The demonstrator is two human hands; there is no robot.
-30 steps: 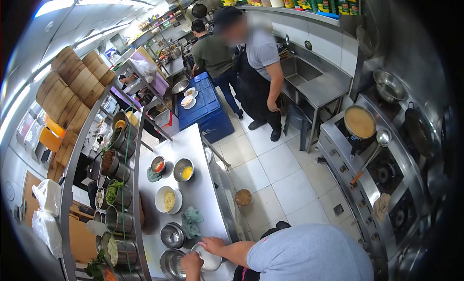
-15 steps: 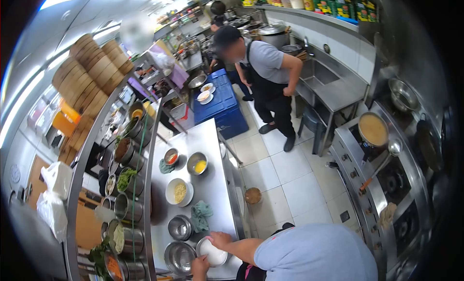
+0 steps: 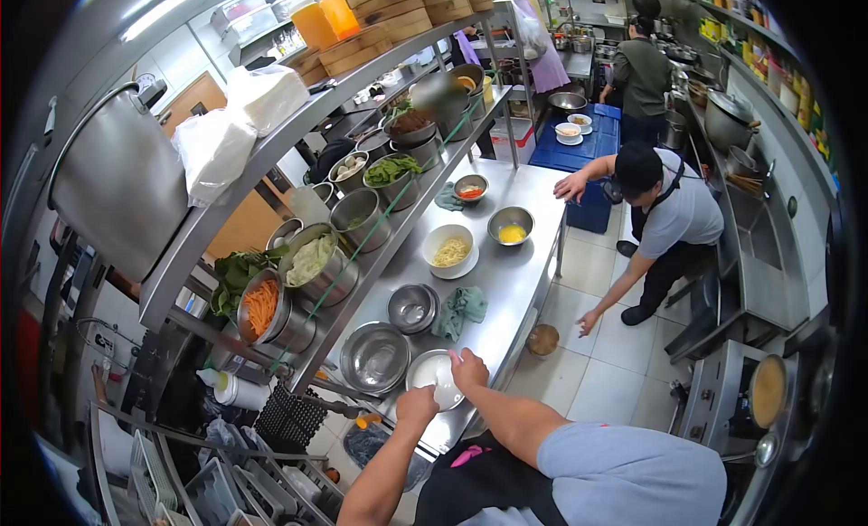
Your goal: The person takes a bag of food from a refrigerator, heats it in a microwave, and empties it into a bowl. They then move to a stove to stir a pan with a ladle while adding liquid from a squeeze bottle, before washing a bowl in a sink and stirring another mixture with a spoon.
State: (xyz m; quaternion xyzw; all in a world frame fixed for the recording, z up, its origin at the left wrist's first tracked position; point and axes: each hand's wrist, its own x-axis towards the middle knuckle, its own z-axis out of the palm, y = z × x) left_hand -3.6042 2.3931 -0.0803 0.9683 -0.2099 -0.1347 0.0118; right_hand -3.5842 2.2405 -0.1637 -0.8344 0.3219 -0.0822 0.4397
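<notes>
A round metal bowl [image 3: 436,379] with a smooth white content stands on the steel table's near end. My right hand [image 3: 468,370] is closed on the bowl's right rim. At the near left side of the same bowl is my left hand [image 3: 418,407], its fingers closed; what they hold is too small to make out. An empty wide metal bowl [image 3: 375,359] stands just left of it. Behind are stacked small metal bowls [image 3: 413,307] and a crumpled green cloth [image 3: 461,312].
Farther along the steel table [image 3: 533,187] are a bowl of noodles [image 3: 450,251], a bowl of yellow liquid [image 3: 511,226] and a small bowl with red pieces [image 3: 471,189]. A shelf of vegetable pots runs left. A co-worker [image 3: 674,200] bends beside a round brown object [image 3: 542,340].
The view has swung left. The co-worker has bent down, one hand at the table edge and the other reaching low toward the brown object. My hands stay at the white-filled bowl.
</notes>
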